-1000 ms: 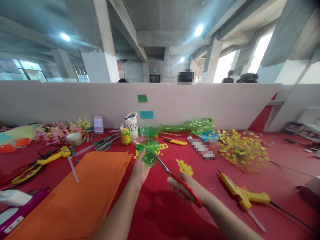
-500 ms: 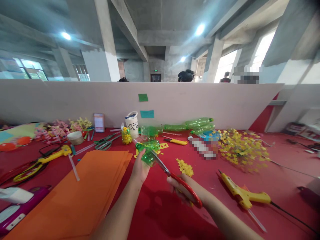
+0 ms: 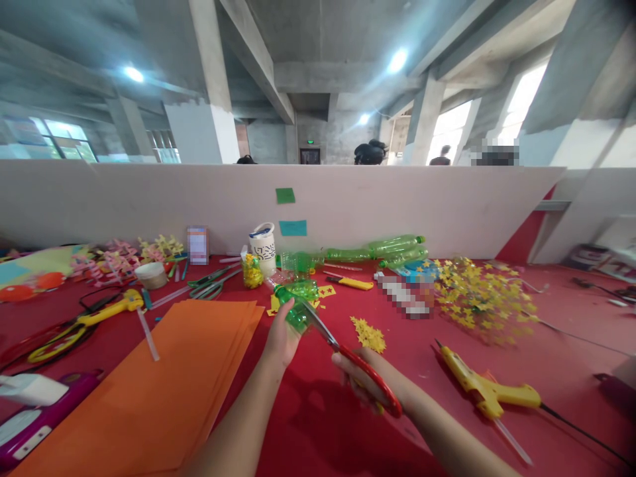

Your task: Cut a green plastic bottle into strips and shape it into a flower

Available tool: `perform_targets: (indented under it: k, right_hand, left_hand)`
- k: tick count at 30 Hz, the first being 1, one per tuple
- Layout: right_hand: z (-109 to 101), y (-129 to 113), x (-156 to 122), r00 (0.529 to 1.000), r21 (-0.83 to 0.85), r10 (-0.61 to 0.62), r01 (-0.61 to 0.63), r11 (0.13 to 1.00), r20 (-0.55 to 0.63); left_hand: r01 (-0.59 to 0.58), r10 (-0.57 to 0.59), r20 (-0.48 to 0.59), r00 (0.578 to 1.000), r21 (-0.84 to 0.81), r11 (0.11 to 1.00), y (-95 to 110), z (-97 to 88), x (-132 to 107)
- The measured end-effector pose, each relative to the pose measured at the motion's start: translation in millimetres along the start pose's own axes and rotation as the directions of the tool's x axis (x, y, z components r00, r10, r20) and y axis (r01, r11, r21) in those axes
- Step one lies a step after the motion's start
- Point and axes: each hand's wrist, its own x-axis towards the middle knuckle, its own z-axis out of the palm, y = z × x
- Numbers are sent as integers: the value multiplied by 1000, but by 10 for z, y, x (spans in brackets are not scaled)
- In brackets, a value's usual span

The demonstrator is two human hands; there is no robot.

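Note:
My left hand (image 3: 281, 338) grips a piece of green plastic bottle (image 3: 297, 315), thumb on top. Red-handled scissors (image 3: 365, 371) are in my right hand (image 3: 365, 381), fingers wrapped around the handles. Their blades reach up and left to the bottle piece and meet its right side; whether they cut into it I cannot tell. Just behind the bottle piece lie yellow scraps with star shapes (image 3: 326, 291). A small heap of yellow stars (image 3: 368, 334) sits beyond my right hand.
Orange sheets (image 3: 134, 377) lie left. A yellow glue gun (image 3: 484, 384) rests right, near a spray of yellow stars (image 3: 477, 301). Behind are green bottles (image 3: 397, 248), a yellow cutter knife (image 3: 355, 283), a white cup (image 3: 263, 248), green-handled scissors (image 3: 211, 283) and a low partition (image 3: 149, 199).
Both hands, the bottle piece and the scissors stay almost in place. The view has shifted very slightly.

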Motion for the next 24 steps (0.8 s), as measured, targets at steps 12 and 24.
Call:
perform_targets:
  k: [12,24]
  right_hand:
    - [103,-41,23,987,-28,89,-93,995,-133]
    - [74,55,64,998,79,17,-13,997,-52]
  left_hand:
    - [-22,22,8,1000,-28,999,50,27,-6]
    - [-111,103,103,989,75,991,50,71,-85]
